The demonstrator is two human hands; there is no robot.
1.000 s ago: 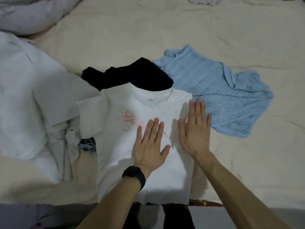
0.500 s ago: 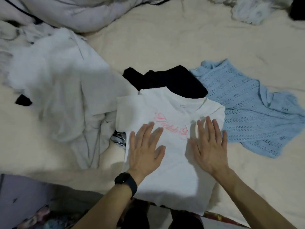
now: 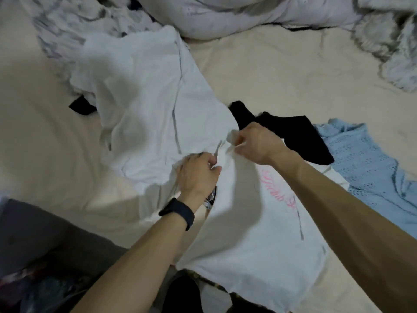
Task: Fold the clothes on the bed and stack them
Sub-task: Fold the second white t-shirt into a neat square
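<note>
A white T-shirt with pink script (image 3: 266,224) lies flat near the bed's front edge. Its left sleeve is bunched up where both hands meet. My left hand (image 3: 198,175), with a black wristband, grips that bunched white cloth. My right hand (image 3: 255,143) pinches a fold of the same cloth just above. A black garment (image 3: 297,136) lies behind the shirt, and a light blue knit top (image 3: 370,168) is spread to the right. A large pale grey garment (image 3: 144,105) lies crumpled to the left, touching the sleeve.
The cream bed sheet (image 3: 282,71) stretches to the back. A rumpled duvet (image 3: 237,16) and a fluffy grey blanket (image 3: 388,35) lie along the far side. A small dark patterned item (image 3: 211,199) peeks out under the shirt's left edge. Dark floor items show at bottom left.
Both hands left the shirt's chest, where they lay flat, and moved up and left to take hold of the left sleeve. The camera swung left.
</note>
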